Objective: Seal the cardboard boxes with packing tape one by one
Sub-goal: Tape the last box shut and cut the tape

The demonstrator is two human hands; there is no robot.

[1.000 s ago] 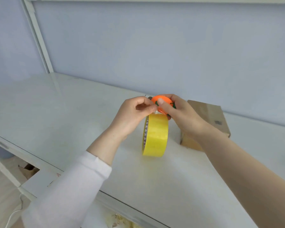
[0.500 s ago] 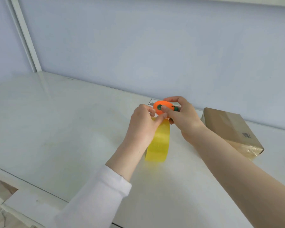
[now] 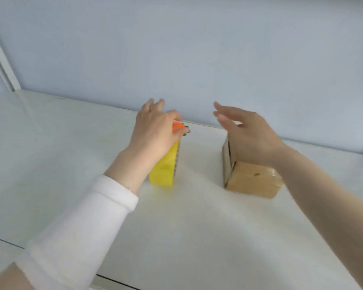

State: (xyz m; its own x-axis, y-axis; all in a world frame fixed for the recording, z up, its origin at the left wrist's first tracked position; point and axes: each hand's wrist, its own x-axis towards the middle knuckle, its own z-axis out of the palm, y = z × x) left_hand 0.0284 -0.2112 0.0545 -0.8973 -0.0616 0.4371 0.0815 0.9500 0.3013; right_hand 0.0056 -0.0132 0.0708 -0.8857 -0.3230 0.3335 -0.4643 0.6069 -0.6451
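Hands at a white table (image 3: 61, 160), seen from the head camera. Left hand (image 3: 153, 135), emerging from a white sleeve (image 3: 82, 222), lies over the top of the yellow tape roll (image 3: 165, 167). Its thumb and forefinger curl onto an orange plastic piece (image 3: 177, 126) with green trim at the roll's upper rim and pinch it, while the other fingers stretch forward toward the wall (image 3: 197, 49). Tape roll stands on edge, lower rim touching the tabletop, with its brownish side face turned to the right.

Right hand (image 3: 249, 139), on a bare forearm, is spread flat, palm down, with its fingers straight and slightly parted, and it holds nothing. It is poised over the far end of the cardboard box (image 3: 252, 182). Whether the palm touches the top of the box cannot be told, since the hand hides that part.

Cardboard box lies on the table to the right of the roll and apart from it, with a strip of bare tabletop between the two. Its flaps are shut, its near end face carries a small dark spot, and a glossy sheen shows at its near right-hand corner.

Wall behind the table is pale blue, and a white upright frame (image 3: 0, 59) runs along the left margin. Outlines of both hands are slightly blurred.
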